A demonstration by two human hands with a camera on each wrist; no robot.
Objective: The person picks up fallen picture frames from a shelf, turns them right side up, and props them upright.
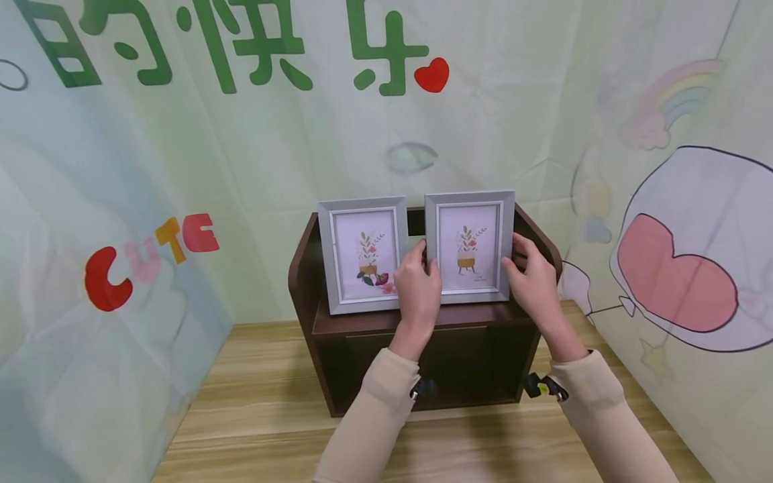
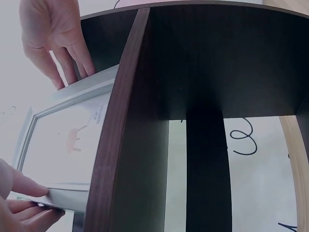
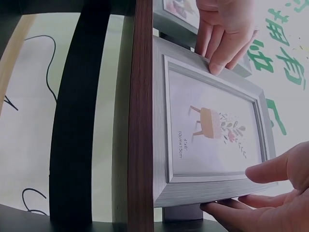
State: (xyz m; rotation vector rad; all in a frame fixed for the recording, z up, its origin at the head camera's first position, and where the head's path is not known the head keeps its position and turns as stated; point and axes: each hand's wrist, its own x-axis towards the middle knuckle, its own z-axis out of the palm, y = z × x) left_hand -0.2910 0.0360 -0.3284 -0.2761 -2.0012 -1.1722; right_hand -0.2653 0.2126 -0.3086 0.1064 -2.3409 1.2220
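Both hands hold a grey picture frame point(image 1: 510, 201) with a potted plant print, standing upright on the upper board of a dark brown shelf point(image 1: 362, 325). My left hand point(image 1: 419, 288) pinches its left side, thumb in front and fingers partly hidden behind. On the opposite side, my right hand point(image 1: 534, 278) grips the edge, its thumb point(image 3: 265, 172) on the front border and its fingers underneath in the right wrist view. To the left, a second grey picture frame point(image 1: 362, 307) with a similar print leans back on the same board, partly covered by the left hand.
The shelf's curved side panels point(image 1: 304, 268) flank the two frames, with a lower compartment point(image 1: 471, 369) beneath. It stands on a wood-grain table point(image 1: 253, 396). A printed cloth point(image 1: 266, 168) hangs behind and at both sides.
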